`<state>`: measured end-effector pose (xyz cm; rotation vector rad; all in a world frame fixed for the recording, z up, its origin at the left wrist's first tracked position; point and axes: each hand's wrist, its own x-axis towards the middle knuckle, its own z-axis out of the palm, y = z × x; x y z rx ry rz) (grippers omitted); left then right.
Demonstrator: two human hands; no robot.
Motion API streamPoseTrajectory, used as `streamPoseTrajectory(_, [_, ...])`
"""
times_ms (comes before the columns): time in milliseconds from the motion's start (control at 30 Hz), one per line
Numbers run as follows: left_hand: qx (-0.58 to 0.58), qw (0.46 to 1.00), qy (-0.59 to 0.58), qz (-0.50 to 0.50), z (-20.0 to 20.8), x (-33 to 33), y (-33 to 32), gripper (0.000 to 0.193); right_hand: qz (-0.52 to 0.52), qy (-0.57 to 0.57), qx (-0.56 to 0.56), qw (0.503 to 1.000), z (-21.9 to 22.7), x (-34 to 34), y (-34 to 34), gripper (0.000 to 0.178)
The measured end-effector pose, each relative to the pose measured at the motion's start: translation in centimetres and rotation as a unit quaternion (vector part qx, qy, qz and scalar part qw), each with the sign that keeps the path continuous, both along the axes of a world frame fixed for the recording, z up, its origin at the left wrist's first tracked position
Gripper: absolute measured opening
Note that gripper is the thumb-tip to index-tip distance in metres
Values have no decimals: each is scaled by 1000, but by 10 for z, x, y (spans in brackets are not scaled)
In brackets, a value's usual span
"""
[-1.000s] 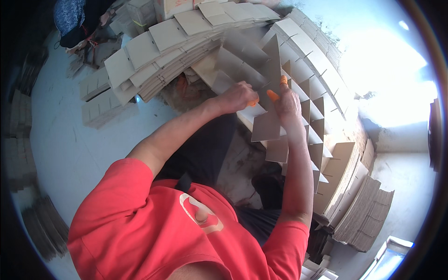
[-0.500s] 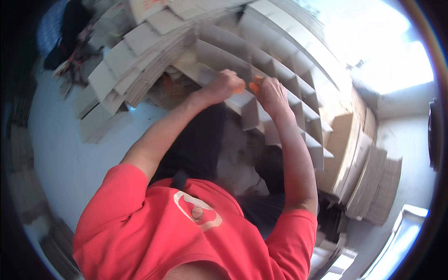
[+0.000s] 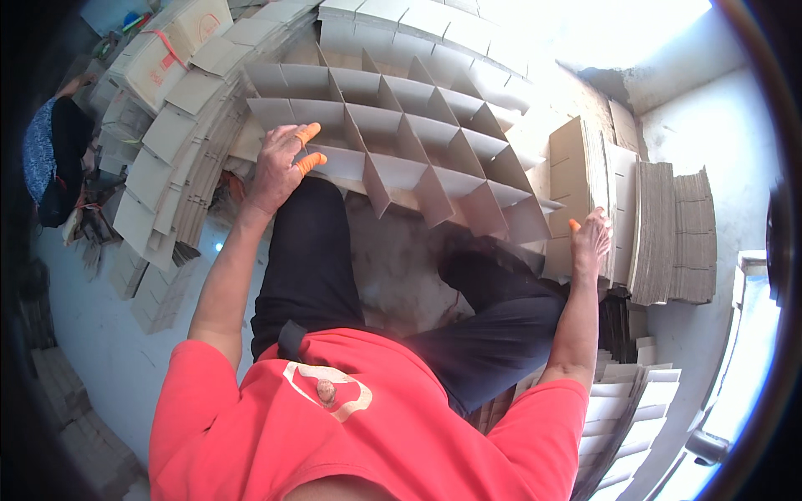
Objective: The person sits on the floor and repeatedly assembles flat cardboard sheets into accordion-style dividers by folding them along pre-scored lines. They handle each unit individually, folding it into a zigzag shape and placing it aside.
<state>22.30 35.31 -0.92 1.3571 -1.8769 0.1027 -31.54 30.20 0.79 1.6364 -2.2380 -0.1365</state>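
Observation:
A cardboard divider grid (image 3: pixel 403 134) of crossed grey-white strips stands open-celled in front of me. My left hand (image 3: pixel 280 167) is at its near left corner, orange covers on two fingertips, the fingers apart and nothing visible between them. Off to the right, my right hand (image 3: pixel 591 242) touches the near part of an upright stack of slotted cardboard strips (image 3: pixel 572 163). Its orange-tipped thumb is spread away from the fingers, which bend over the stack's edge. Whether they pinch a strip is hard to see.
Stacked cardboard pieces (image 3: pixel 171 159) line the left side, and more sheets (image 3: pixel 434 29) lie behind the grid. Further bundles (image 3: pixel 672 234) stand on the right by the wall. Another person (image 3: pixel 54 159) is at the far left. More strips (image 3: pixel 622 417) are at the lower right.
Both hands were close together over the grid's near edge and have moved apart, the left leftward, the right to the stack on the right. The view has turned, and the grid appears more level.

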Motion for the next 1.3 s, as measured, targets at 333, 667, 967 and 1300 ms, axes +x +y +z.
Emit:
streamPoseTrajectory(333, [28,999,-4,20,8,16,20,43,42,-96,-44,994,-21,-23,-20,47])
streamPoseTrajectory(667, [31,993,-37,109,5,48,25,46,218,-218,-389,868,77,54,-26,32])
streamPoseTrajectory(967, [77,994,48,60,-4,61,19,37,391,-623,-16,677,105,310,-28,56])
streamPoseTrajectory(1300, [76,994,74,3,-32,73,1,9,397,-472,4,787,91,415,-27,55])
